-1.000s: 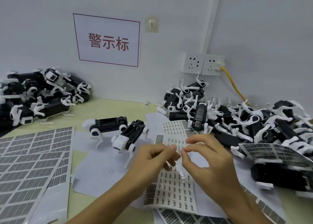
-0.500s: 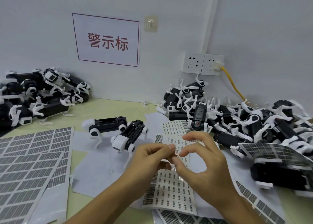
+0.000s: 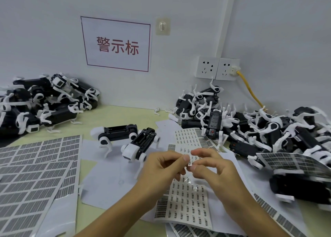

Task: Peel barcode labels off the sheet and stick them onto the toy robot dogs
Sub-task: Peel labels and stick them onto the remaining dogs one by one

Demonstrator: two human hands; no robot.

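Both hands meet just above the label sheet point(image 3: 182, 206) on the worktop point(image 3: 114, 116): the left hand point(image 3: 161, 167) and the right hand point(image 3: 213, 170) each pinch one small barcode label point(image 3: 190, 160) between thumb and forefinger, probably to keep its adhesive side off the skin while it is handed over or turned. Two toy dogs point(image 3: 138, 145) stand just beyond the sheet, within reach for labelling. Further piles of dogs point(image 3: 265, 129) lie to the sheet's right and far left, presumably separating stock.
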